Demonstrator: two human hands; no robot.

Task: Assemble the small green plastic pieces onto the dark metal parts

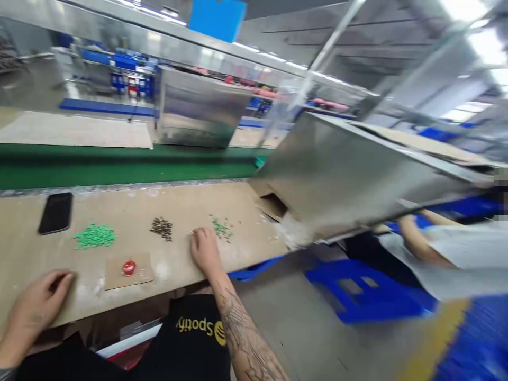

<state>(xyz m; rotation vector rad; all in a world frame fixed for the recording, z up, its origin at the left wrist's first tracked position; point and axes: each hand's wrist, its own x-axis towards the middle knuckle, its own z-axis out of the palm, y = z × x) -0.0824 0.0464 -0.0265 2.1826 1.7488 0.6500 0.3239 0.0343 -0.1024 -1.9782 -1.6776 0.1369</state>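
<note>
My left hand (42,299) rests at the near left edge of the tan tabletop (130,206), fingers loosely curled and thumb close to the forefinger, with nothing visible in them. My right hand (205,251) lies on the table, fingers bent down. A thin pale tip shows beside them, too small to name. Right of this hand is a loose scatter of small green and dark pieces (221,228). To its left lie a pile of small dark brown pieces (162,228) and a larger pile of bright green pieces (95,236). A round red object (129,268) sits on a cardboard piece (146,264).
A black phone (56,212) lies at the back left. A large metal panel (349,174) slants across the table's right end. Beyond it, another person's arm (416,241) shows, blurred. A blue plastic stool (369,291) stands on the floor. A green strip (119,166) runs behind the table.
</note>
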